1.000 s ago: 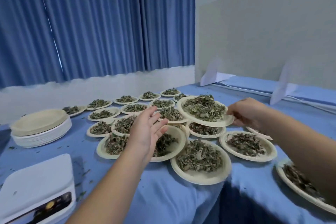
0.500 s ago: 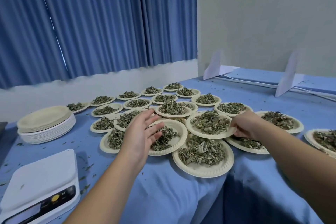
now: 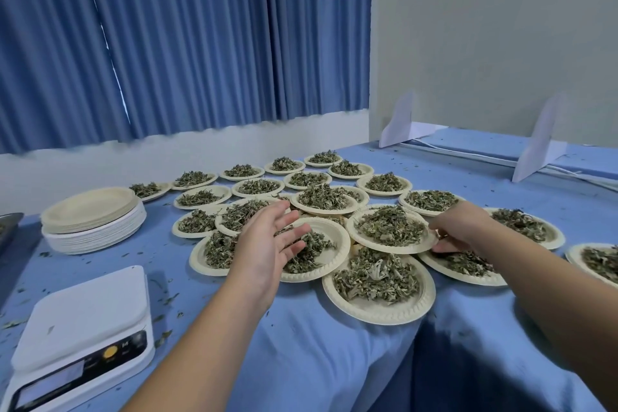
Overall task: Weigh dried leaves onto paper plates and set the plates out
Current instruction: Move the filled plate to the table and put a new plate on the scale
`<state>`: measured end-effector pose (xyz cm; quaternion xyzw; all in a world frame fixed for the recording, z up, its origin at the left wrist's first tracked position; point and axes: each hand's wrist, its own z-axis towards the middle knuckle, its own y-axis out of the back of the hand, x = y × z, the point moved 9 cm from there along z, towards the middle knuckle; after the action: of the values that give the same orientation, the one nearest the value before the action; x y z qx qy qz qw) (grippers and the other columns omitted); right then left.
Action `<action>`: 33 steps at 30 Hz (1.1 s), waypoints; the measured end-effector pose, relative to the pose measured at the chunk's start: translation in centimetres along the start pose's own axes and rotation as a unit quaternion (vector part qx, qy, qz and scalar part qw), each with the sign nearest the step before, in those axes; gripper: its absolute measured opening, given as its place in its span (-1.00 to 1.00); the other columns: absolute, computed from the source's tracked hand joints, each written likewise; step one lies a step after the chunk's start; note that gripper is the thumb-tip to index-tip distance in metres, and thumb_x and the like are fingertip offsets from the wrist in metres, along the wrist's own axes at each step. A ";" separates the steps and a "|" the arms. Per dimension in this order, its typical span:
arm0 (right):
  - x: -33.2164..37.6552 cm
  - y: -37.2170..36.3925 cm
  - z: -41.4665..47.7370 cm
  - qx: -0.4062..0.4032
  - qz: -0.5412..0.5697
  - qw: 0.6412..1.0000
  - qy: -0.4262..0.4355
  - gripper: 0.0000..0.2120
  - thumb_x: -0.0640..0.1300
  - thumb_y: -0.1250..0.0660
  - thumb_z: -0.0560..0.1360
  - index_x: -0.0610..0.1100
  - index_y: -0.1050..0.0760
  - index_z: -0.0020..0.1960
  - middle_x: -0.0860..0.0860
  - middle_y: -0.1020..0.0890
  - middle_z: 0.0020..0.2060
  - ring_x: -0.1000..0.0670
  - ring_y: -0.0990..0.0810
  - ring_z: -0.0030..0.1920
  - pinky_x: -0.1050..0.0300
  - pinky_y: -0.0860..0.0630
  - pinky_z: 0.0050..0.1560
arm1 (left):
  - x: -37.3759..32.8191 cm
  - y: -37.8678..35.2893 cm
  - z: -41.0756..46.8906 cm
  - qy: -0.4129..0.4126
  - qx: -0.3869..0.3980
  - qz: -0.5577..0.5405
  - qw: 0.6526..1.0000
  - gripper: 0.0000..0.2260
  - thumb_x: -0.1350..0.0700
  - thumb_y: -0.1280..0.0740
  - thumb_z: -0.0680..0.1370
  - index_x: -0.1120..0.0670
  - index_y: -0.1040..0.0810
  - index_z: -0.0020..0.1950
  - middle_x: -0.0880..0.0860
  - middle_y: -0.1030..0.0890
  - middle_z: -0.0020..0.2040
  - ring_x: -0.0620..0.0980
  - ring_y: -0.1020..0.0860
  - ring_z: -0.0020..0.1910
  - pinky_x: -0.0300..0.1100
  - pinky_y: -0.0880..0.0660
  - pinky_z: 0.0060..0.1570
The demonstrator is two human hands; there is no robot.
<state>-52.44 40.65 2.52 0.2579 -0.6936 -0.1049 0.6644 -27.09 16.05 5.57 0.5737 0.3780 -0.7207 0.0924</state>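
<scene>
Coming down from where it was being carried a second ago, the filled plate (image 3: 378,246) is now sitting across its neighbours' rims on the worktop (image 3: 301,344). The right hand (image 3: 458,231) is still pinching its rim with curled fingers (image 3: 443,247). The left hand (image 3: 267,244) is hovering, its fingers spread. Setting this one out looks nearly finished.
</scene>
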 end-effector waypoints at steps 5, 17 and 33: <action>0.4 0.3 -0.6 -0.005 -0.057 0.998 -0.001 -0.92 -0.32 -0.32 0.47 -0.26 -0.45 -0.19 -0.22 -0.59 -0.20 -0.16 -0.60 -0.31 0.07 -0.61 -0.28 | 0.2 -0.3 -0.4 0.006 0.007 -0.001 1.000 -0.82 0.08 -0.26 0.60 0.08 -0.55 0.16 0.11 -0.64 0.09 0.09 -0.66 -0.03 -0.13 -0.54 -0.16; 7.4 -3.0 -5.1 0.011 -0.054 0.994 0.089 -0.86 -0.23 -0.24 0.54 -0.27 -0.53 0.02 -0.19 -0.59 -0.39 -0.11 -0.50 -0.41 0.15 -0.44 -0.44 | -1.9 2.9 -0.9 -0.009 -0.007 -0.005 1.000 -0.87 0.18 -0.31 0.57 0.09 -0.59 0.09 0.03 -0.69 -0.10 0.04 -0.66 -0.17 -0.17 -0.53 -0.25; 19.6 -27.1 -18.8 0.267 0.015 0.933 0.242 -0.85 -0.14 -0.32 0.51 -0.16 -0.61 -0.18 -0.10 -0.60 -0.45 0.01 -0.43 -0.56 0.26 -0.35 -0.54 | -16.9 28.0 -6.1 -0.157 -0.214 0.354 0.897 -0.83 0.28 -0.36 0.52 0.02 -0.65 -0.08 -0.03 -0.57 -0.38 -0.07 -0.47 -0.40 -0.14 -0.39 -0.29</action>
<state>-27.86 11.67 8.09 0.4331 -0.5180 0.1597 0.7201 -1.10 -4.57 8.13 0.5156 0.2753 -0.6227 0.5203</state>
